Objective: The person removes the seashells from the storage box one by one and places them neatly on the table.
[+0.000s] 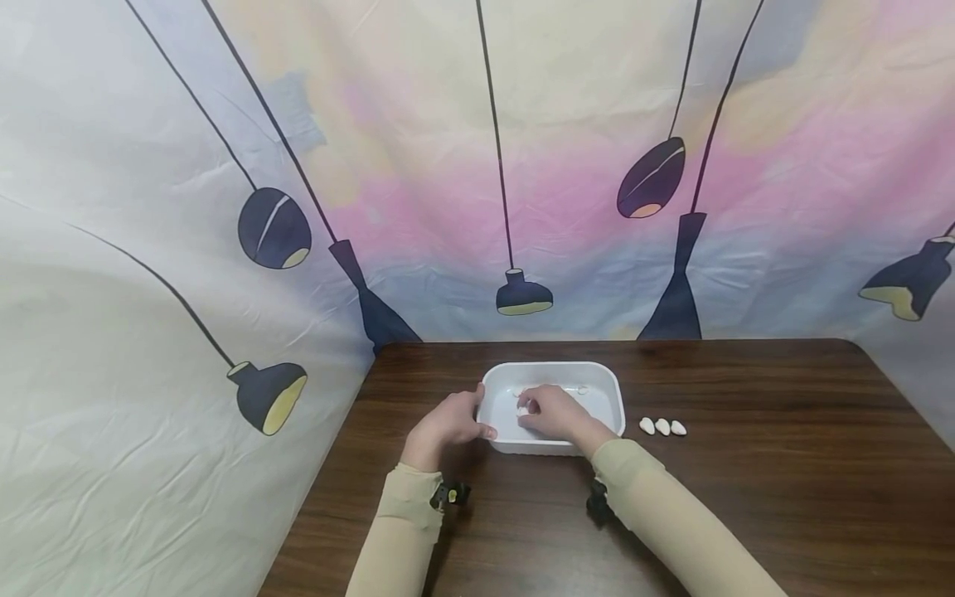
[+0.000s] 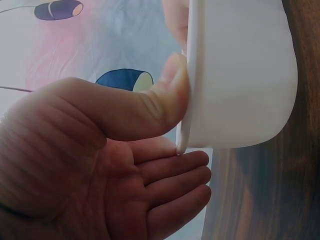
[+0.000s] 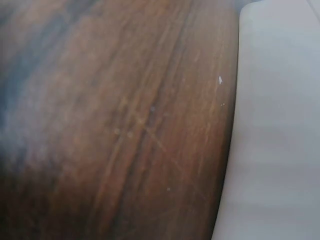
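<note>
A white rectangular tray (image 1: 613,414) stands on the table. My left hand (image 1: 450,421) holds its left end, thumb and index finger at the rim. In the left wrist view the thumb of the left hand (image 2: 115,150) presses on the rim of the tray (image 2: 240,75), while the other fingers extend below it. Inside the tray, my right hand (image 1: 554,410) pinches a small white piece, likely a garlic clove (image 1: 522,410), mostly covered by the fingers. The right wrist view shows the tray's outer wall (image 3: 280,125) but not the hand.
Three white, pointed garlic cloves (image 1: 662,427) lie in a row on the dark wooden table (image 1: 783,464), right of the tray. Thin pale bits (image 1: 583,390) lie on the tray's floor. A cloth printed with lamps (image 1: 582,83) hangs behind the table's far edge.
</note>
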### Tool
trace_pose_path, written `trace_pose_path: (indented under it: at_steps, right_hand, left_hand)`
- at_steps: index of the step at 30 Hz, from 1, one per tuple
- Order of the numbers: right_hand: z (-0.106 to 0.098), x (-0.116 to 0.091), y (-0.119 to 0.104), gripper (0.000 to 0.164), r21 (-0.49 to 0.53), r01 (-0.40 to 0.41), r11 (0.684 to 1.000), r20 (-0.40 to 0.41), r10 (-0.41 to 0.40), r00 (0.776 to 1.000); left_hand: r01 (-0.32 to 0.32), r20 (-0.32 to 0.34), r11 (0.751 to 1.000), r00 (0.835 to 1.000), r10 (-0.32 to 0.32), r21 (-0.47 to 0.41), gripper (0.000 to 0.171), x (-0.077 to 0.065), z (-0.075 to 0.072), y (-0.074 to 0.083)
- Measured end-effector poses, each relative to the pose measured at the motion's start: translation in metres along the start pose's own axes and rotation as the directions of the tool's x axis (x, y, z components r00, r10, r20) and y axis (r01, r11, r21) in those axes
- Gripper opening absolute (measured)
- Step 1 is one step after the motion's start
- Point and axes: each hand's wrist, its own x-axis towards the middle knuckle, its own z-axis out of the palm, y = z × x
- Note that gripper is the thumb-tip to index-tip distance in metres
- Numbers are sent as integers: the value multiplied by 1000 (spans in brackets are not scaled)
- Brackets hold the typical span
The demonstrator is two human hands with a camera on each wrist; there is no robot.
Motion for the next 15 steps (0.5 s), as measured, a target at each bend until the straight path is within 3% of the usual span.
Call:
trace_pose_path:
  at_steps: [8, 15]
  right_hand:
    - [-14, -4, -2, 22, 109, -32, 994, -33, 36, 999]
    - [-34, -13, 1, 28, 145, 37, 989, -92, -24, 995]
  left_hand:
    - [-11, 1, 1000, 1000, 11, 18, 94, 1, -2, 0]
    - [3, 4, 1000, 1000, -3, 3, 94, 2, 0, -1]
